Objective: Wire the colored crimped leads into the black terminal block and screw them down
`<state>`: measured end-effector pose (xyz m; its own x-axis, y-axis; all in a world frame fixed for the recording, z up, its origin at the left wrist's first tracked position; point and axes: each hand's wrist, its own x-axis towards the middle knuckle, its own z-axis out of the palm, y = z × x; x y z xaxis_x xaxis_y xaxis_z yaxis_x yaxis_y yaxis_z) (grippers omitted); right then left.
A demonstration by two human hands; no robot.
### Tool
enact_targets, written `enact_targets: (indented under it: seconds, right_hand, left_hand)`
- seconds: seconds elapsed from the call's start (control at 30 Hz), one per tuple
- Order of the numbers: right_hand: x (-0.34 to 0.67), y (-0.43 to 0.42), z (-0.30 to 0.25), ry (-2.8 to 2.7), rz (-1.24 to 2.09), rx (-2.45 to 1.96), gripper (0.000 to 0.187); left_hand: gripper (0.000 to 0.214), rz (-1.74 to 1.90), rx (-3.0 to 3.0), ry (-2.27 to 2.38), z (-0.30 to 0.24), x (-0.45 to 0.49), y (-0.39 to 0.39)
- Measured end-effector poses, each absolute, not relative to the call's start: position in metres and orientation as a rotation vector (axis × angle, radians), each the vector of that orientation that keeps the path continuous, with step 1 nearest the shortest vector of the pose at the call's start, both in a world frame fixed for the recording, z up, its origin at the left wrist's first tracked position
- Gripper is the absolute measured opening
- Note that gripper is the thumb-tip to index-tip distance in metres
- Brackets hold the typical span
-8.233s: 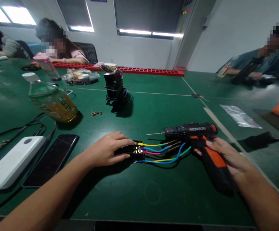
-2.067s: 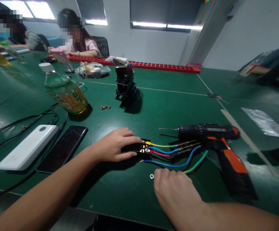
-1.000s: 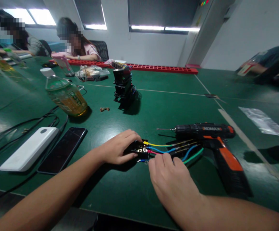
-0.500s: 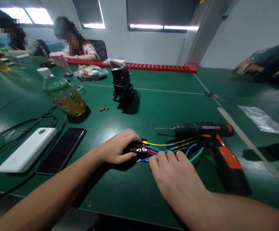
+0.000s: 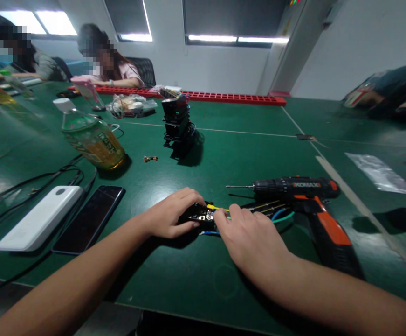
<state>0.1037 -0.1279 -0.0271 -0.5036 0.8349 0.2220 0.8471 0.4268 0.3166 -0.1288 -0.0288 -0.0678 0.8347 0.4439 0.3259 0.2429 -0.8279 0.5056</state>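
Fingers [image 5: 193,197] of the left hand [image 5: 172,215] hold the black terminal block [image 5: 200,217] on the counter [image 5: 175,284]; the right hand [image 5: 253,233] bunches over its wires [image 5: 215,207], what it pinches hidden. Likely light and stiff, the block should hold best by its sides; bright metal contacts show on its dark top.

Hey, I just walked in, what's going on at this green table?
A person's left hand holds a black block on the table. The right hand is over the coloured wires at its wired end; whether it grips one is hidden. A drill lies beside the wires, in neither hand.
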Motion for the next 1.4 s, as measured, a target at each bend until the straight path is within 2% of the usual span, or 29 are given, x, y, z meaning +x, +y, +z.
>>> enact_targets:
  seconds: [0.57, 0.9, 1.4]
  right_hand:
    - [0.102, -0.104, -0.038, -2.672, -0.313, -1.588, 0.021]
    - [0.108, -0.096, -0.067, -2.390, -0.435, -1.288, 0.020]
    - [0.107, -0.093, -0.076, -2.357, -0.108, -1.314, 0.025]
  left_hand:
    - [0.038, 0.600, 2.557, 0.522, -0.069, -0.128, -0.028]
    - [0.043, 0.638, 2.581, 0.572, -0.072, -0.130, -0.028]
    - [0.048, 0.635, 2.604, 0.578, -0.071, -0.130, -0.027]
